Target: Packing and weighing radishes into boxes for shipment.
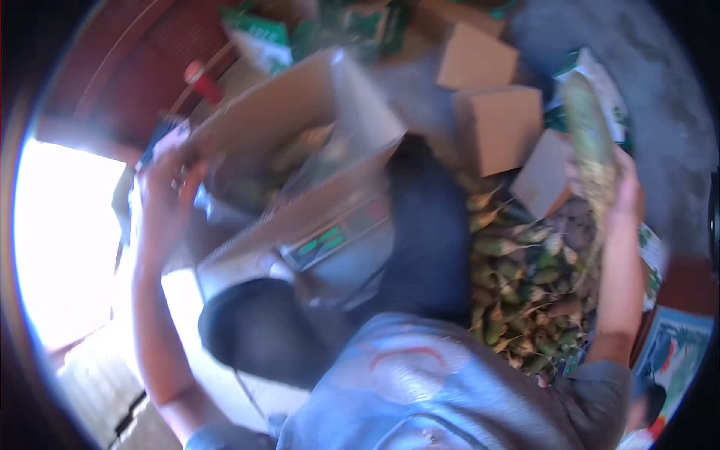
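There is one view only, from a camera on the person's head. It looks steeply down over the chest and the grey shirt [420, 382], which fills the lower middle of the frame. The lens is a wide fisheye, so edges bend near the dark round rim. The cardboard box [285, 142] and the scale [337, 244] are close, in the centre. The picture is blurred. Bright light fills the left side.
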